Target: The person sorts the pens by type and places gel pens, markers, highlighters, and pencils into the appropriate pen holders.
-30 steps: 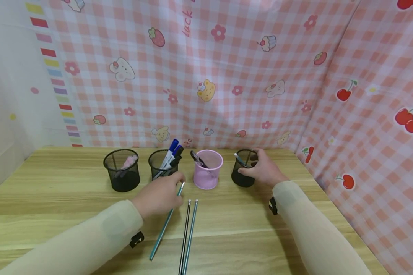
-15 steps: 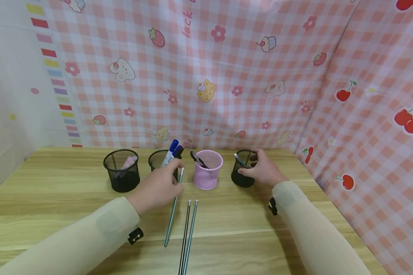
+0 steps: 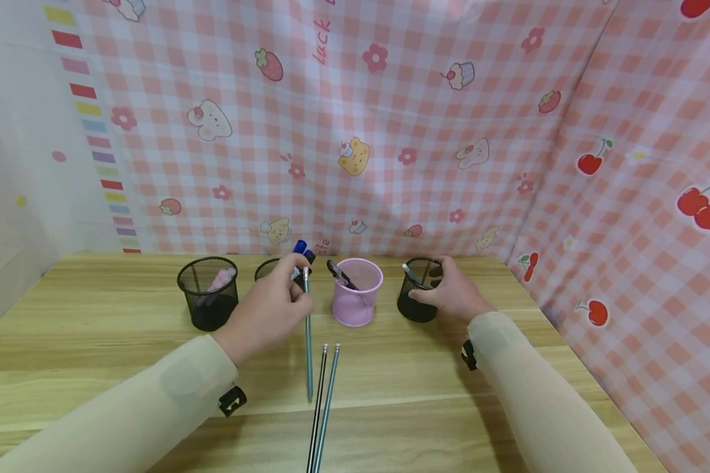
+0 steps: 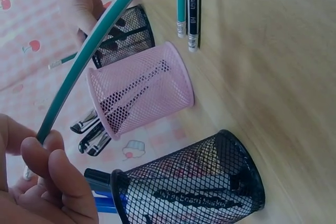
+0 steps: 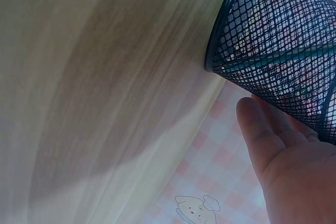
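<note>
My left hand (image 3: pixel 266 312) pinches a teal pencil (image 3: pixel 308 355) near its white eraser end. The pencil hangs eraser up, almost upright, above the table; in the left wrist view thumb and fingertips close on the teal shaft (image 4: pixel 86 51). On the right, my right hand (image 3: pixel 457 290) holds a black mesh pen cup (image 3: pixel 413 307) from its far right side. A teal pencil (image 5: pixel 278 56) leans inside that cup, seen through the mesh. Two pencils, one black (image 3: pixel 317 401) and one teal (image 3: pixel 329 401), lie side by side on the table.
Between my hands stands a pink mesh cup (image 3: pixel 354 309) holding black pens (image 3: pixel 342 274). Behind my left hand, a black mesh cup (image 4: pixel 197 179) holds whiteboard markers (image 3: pixel 299 247). Further left, another black mesh cup (image 3: pixel 213 312) contains a pink item. A checked cloth (image 3: pixel 355 98) hangs behind.
My left hand has lifted the teal pencil up and away from me. The pencil has swung from slanted to nearly upright. My right hand and its cup have stayed put.
</note>
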Motion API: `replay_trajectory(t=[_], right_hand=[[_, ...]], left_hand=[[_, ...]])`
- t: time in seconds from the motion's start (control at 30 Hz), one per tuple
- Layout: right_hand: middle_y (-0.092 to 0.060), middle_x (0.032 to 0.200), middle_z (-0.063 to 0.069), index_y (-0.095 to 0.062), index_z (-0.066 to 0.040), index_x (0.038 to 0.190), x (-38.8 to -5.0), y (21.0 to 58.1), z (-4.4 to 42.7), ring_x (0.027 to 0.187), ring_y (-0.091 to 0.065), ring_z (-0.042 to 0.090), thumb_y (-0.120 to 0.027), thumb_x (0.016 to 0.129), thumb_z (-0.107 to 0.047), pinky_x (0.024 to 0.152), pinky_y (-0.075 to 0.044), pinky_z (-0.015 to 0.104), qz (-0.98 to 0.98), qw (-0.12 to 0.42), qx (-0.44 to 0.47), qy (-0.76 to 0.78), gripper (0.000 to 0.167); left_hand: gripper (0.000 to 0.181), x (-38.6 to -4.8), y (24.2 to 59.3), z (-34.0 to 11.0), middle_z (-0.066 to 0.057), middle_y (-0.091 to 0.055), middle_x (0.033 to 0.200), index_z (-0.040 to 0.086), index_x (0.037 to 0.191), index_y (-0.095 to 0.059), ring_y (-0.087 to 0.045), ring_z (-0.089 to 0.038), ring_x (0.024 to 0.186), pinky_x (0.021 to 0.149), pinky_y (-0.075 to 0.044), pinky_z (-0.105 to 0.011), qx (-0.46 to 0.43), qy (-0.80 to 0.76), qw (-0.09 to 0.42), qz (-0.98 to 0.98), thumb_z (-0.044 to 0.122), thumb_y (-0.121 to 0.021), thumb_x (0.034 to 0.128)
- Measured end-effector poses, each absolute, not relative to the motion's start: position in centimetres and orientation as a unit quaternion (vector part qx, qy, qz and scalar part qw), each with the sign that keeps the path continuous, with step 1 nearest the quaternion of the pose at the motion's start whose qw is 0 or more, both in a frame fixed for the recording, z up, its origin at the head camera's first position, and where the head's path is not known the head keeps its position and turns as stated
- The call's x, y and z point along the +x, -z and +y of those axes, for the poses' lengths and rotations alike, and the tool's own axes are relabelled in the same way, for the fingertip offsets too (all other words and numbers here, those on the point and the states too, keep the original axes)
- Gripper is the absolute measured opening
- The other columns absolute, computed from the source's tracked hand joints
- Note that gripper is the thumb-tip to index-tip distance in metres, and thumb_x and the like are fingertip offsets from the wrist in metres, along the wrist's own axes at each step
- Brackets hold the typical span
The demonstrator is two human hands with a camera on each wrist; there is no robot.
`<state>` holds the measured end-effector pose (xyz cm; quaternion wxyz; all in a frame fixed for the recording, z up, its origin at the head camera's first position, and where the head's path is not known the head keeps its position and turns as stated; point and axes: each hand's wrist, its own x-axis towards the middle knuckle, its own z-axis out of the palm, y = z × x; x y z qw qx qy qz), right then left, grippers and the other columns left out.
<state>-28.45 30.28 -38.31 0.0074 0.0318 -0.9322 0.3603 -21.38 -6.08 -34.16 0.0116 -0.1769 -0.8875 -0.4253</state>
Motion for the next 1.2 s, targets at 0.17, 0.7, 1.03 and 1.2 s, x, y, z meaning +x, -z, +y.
replay_trajectory(t=[0.17,0.7,1.03,1.2], right_hand=[[-0.049,0.151,0.023,-0.032,-0.007,0.157,-28.5,38.5,30.3,0.138,-0.053,0.043,-0.085,0.089,-0.038,0.112,-0.048,0.057,-0.931,0.007,0.034,-0.363,0.092],[-0.049,0.152,0.022,-0.031,-0.008,0.158,-28.5,38.5,30.4,0.139,-0.053,0.043,-0.086,0.087,-0.042,0.112,-0.048,0.056,-0.93,0.004,0.032,-0.365,0.095],[-0.049,0.152,0.022,-0.031,-0.008,0.158,-28.4,38.4,30.4,0.139,-0.053,0.043,-0.084,0.088,-0.044,0.112,-0.048,0.057,-0.931,0.001,0.035,-0.362,0.095],[-0.049,0.152,0.022,-0.032,-0.008,0.158,-28.4,38.4,30.4,0.139,-0.053,0.043,-0.084,0.089,-0.042,0.113,-0.047,0.057,-0.931,0.004,0.034,-0.363,0.094]], left_hand=[[0.053,-21.4,34.0,-6.0,-0.007,-0.069,0.091,0.014,0.148,-0.039,-0.056,-0.019,0.059,0.054,-0.047,-0.032,-0.172,0.464,0.031,-0.869,0.014,-0.055,0.0981],[0.045,-21.7,33.7,-5.7,-0.013,-0.071,0.098,0.015,0.148,-0.036,-0.046,-0.016,0.057,0.052,-0.041,-0.029,-0.147,0.56,0.105,-0.809,0.017,-0.054,0.1064],[0.038,-22.1,34.0,-5.1,-0.02,-0.065,0.094,0.012,0.143,-0.035,-0.043,-0.014,0.058,0.053,-0.038,-0.026,-0.169,0.603,0.175,-0.76,0.013,-0.052,0.1089],[0.032,-22.2,33.7,-4.5,-0.017,-0.063,0.092,0.011,0.139,-0.037,-0.042,-0.014,0.058,0.053,-0.037,-0.026,-0.163,0.623,0.202,-0.738,0.012,-0.05,0.1098]])
